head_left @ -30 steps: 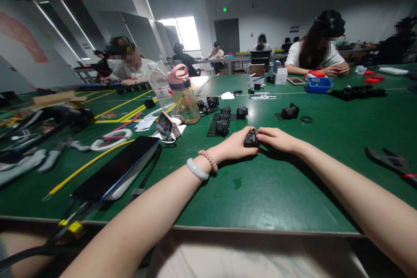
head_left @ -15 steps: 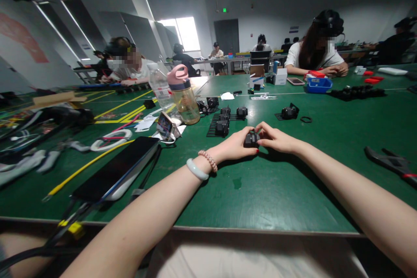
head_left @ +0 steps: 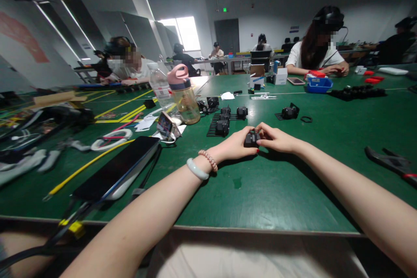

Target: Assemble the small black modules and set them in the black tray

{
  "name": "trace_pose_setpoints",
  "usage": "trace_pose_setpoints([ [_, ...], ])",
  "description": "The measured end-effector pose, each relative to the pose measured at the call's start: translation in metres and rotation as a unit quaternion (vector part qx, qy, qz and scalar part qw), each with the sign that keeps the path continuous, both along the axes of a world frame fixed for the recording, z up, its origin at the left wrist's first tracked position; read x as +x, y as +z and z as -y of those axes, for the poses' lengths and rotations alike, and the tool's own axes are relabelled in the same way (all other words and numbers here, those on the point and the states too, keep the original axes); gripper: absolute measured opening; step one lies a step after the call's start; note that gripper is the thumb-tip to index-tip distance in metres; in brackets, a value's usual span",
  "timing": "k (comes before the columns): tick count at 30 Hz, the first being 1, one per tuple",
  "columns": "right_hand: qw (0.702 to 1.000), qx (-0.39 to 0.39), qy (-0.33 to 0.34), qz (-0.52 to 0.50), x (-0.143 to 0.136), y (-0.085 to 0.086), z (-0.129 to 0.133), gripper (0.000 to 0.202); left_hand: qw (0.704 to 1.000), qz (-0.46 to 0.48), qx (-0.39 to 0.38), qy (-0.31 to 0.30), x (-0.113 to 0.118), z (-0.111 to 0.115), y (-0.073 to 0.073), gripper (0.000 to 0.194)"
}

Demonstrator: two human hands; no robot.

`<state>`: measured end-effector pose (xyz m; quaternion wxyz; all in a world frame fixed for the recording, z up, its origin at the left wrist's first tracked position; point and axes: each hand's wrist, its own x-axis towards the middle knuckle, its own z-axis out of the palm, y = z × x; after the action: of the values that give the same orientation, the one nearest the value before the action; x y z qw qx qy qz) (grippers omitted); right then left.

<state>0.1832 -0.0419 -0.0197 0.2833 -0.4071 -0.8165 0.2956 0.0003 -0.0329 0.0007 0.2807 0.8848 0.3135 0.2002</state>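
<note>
Between my two hands, just above the green table, is a small black boxy part; its exact kind is too small to tell. My left hand grips it from the left, thumb below and fingers behind. From the right, my right hand pinches its edge with thumb and forefinger. Several similar black parts with comb-like plates lie just beyond my left hand. Another such black part sits past my right hand, beside a small black ring.
A pink-lidded bottle and a clear plastic bottle stand left of centre, near a propped phone. A black power bank-like slab with cables lies left. Pliers rest at right; a blue bin is farther back. Co-workers sit opposite.
My hands and the black part stay nearly in place. Across the table, the co-worker at right has shifted head and hands slightly.
</note>
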Motion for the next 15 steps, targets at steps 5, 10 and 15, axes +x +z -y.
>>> trace_pose_setpoints([
  [5,1.000,0.003,-0.006,0.009,0.0002,0.0004,-0.0006,0.027,1.000,-0.010,0.004,0.004,0.0004,0.0008,0.0005,0.056],
  [10,1.000,0.008,-0.011,0.019,0.0003,0.0013,-0.0001,0.026,1.000,-0.011,0.012,-0.001,-0.0002,0.0000,-0.0007,0.056],
  [15,1.000,0.010,-0.017,0.023,0.0000,0.0014,-0.0004,0.026,1.000,-0.011,0.015,-0.003,-0.0005,0.0001,-0.0003,0.055],
])
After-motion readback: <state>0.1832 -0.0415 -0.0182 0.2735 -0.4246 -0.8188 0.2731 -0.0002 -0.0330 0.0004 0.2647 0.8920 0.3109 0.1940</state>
